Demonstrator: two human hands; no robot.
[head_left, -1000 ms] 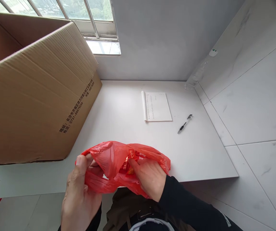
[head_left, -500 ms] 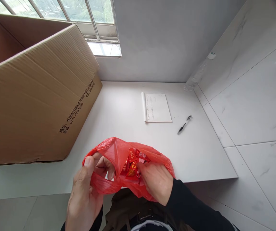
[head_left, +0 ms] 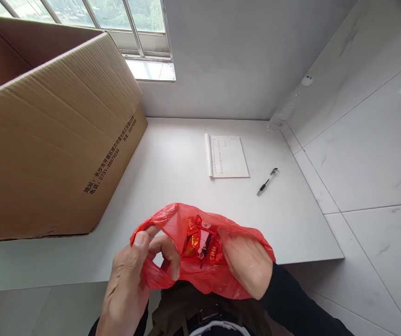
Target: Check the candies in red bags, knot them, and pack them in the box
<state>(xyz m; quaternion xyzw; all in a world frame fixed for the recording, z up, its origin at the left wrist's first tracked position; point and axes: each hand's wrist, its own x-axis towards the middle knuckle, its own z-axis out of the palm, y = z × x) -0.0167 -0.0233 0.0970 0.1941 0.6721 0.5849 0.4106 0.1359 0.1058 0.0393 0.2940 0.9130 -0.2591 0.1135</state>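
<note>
At the table's front edge, a thin red plastic bag (head_left: 172,215) is spread wide. My left hand (head_left: 130,268) grips its left rim between thumb and fingers, with other fingers curled inside the opening. Down inside the bag's right side reaches my right hand (head_left: 245,261); its fingertips are mostly hidden, so what they touch cannot be made out. Between the hands lie several small red wrapped packets (head_left: 214,252) with gold print, and a slim black item (head_left: 206,245) rests among them.
A large open cardboard box (head_left: 64,140) stands on the left of the white table (head_left: 172,163). Farther back lies a notepad (head_left: 228,156), with a black-and-clear pen (head_left: 267,181) to its right. A clear plastic bottle (head_left: 286,109) leans in the back right corner.
My right hand has shifted right inside the bag, uncovering more packets and the black item. My left hand has moved slightly right, and the bag has stretched and moved right with them.
</note>
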